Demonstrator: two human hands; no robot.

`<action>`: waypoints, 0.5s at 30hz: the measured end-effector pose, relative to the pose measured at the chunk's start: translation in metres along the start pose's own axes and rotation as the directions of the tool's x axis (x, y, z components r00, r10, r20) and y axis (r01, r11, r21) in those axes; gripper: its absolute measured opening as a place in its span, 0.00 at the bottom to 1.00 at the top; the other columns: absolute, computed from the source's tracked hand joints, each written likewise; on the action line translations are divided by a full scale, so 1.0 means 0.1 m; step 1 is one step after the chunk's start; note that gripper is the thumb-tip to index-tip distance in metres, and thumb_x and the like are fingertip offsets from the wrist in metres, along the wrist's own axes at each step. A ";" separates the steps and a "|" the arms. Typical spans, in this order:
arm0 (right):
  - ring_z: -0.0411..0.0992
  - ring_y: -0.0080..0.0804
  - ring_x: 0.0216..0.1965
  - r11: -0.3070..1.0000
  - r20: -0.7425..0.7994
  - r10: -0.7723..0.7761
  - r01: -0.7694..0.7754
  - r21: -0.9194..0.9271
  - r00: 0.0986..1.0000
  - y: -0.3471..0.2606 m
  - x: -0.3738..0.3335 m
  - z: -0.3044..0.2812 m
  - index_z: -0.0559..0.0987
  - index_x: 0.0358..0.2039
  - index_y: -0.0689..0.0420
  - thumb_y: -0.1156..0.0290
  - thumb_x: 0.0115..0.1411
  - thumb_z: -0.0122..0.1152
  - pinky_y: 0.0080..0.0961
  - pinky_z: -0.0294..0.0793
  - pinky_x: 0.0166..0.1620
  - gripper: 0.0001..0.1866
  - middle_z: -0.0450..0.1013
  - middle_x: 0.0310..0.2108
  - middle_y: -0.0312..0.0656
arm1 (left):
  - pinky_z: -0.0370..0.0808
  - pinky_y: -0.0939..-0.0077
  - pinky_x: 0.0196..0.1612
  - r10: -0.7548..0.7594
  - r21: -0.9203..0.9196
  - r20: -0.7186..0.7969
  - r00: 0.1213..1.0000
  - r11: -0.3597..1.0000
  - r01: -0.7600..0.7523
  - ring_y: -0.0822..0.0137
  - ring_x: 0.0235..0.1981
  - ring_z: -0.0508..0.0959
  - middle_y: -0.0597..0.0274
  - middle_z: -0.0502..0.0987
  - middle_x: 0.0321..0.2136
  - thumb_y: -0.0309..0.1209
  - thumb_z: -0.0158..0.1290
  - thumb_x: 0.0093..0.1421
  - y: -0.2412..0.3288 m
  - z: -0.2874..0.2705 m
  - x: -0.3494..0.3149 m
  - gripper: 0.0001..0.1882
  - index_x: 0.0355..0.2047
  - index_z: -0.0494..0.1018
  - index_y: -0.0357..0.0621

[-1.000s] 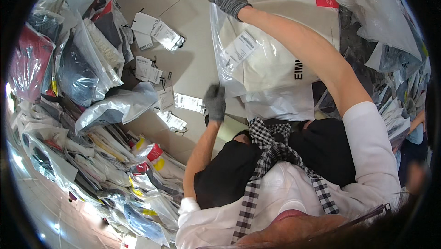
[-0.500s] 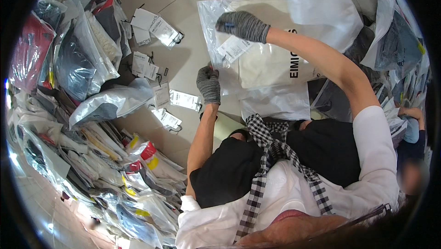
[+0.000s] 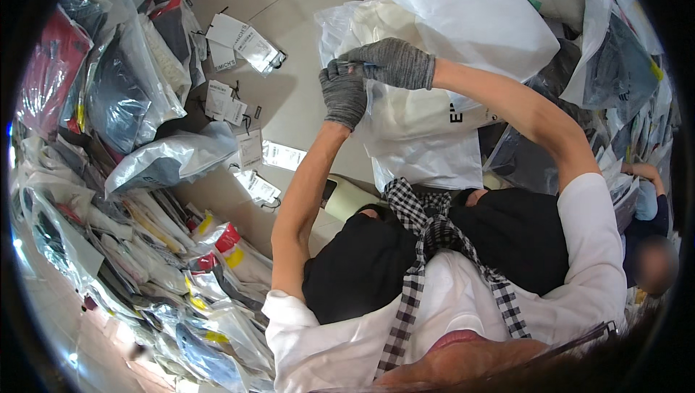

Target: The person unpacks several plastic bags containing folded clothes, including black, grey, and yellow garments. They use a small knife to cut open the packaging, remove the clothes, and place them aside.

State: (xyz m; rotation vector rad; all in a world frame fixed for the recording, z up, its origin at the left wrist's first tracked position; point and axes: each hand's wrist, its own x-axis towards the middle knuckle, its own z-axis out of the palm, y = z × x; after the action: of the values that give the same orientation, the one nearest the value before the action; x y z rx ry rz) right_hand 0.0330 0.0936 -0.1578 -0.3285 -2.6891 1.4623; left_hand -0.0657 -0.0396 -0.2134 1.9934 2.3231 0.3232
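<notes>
A cream garment (image 3: pixel 405 114) in a clear plastic bag (image 3: pixel 329 27) lies in front of me. Both my hands wear grey knit gloves and meet over the bag's left side. My left hand (image 3: pixel 343 94) is closed, its fingers pinching the bag's edge. Beside it, my right hand (image 3: pixel 397 63) is also closed. A thin bluish thing shows at its fingertips, too small to name. The bag is creased and drawn up around the hands. A large white plastic sheet or bag (image 3: pixel 463 16) covers its upper right part.
Several white paper tags with black cords (image 3: pixel 253 49) lie on the floor to the left. Piles of bagged garments (image 3: pixel 123 103) line the left side. More bagged clothes (image 3: pixel 615 60) are heaped at the right, where another person's arm (image 3: pixel 651 176) shows. A pale green stool edge (image 3: pixel 351 197) is below me.
My left hand has moved up and my right hand slightly down and right, so they now meet. The bag's left side has creased and lifted, and the white tag on it is hidden.
</notes>
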 end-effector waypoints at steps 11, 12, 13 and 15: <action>0.72 0.47 0.30 0.876 0.028 0.324 -0.288 -0.387 0.946 0.11 -0.06 -0.31 0.77 0.31 0.59 0.53 0.54 0.51 0.38 0.70 0.38 0.20 0.73 0.26 0.49 | 0.74 0.50 0.44 -0.509 -0.569 0.707 0.490 -0.822 -0.033 0.58 0.39 0.74 0.58 0.72 0.38 0.28 0.51 0.57 -0.51 -0.41 -0.58 0.15 0.44 0.65 0.42; 0.72 0.47 0.30 0.894 -0.005 0.292 -0.274 -0.354 0.957 0.14 0.00 -0.28 0.77 0.32 0.59 0.52 0.54 0.50 0.38 0.70 0.38 0.21 0.74 0.27 0.50 | 0.73 0.51 0.45 -0.494 -0.509 0.717 0.492 -0.853 -0.115 0.57 0.40 0.73 0.57 0.72 0.38 0.29 0.52 0.56 -0.43 -0.54 -0.48 0.16 0.44 0.65 0.42; 0.72 0.47 0.31 0.922 -0.026 0.232 -0.228 -0.312 0.972 0.04 0.17 -0.23 0.76 0.33 0.59 0.52 0.54 0.49 0.39 0.70 0.38 0.21 0.74 0.27 0.50 | 0.72 0.52 0.46 -0.526 -0.538 0.654 0.544 -0.829 -0.154 0.57 0.40 0.73 0.56 0.72 0.39 0.29 0.53 0.55 -0.40 -0.80 -0.42 0.16 0.43 0.66 0.41; 0.72 0.48 0.33 0.922 -0.078 0.264 -0.275 -0.273 0.961 -0.08 0.34 -0.25 0.74 0.36 0.60 0.50 0.53 0.50 0.40 0.69 0.39 0.24 0.74 0.29 0.52 | 0.71 0.58 0.46 -0.527 -0.605 0.542 0.655 -0.785 -0.130 0.60 0.38 0.73 0.58 0.72 0.37 0.31 0.54 0.55 -0.19 -1.15 -0.14 0.15 0.42 0.66 0.40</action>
State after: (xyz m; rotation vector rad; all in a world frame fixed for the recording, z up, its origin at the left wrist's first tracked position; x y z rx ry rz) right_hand 0.0025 0.1170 -0.1394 -0.7650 -2.9123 1.1019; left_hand -0.1032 -0.0692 -0.1064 -0.3765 0.8738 1.9489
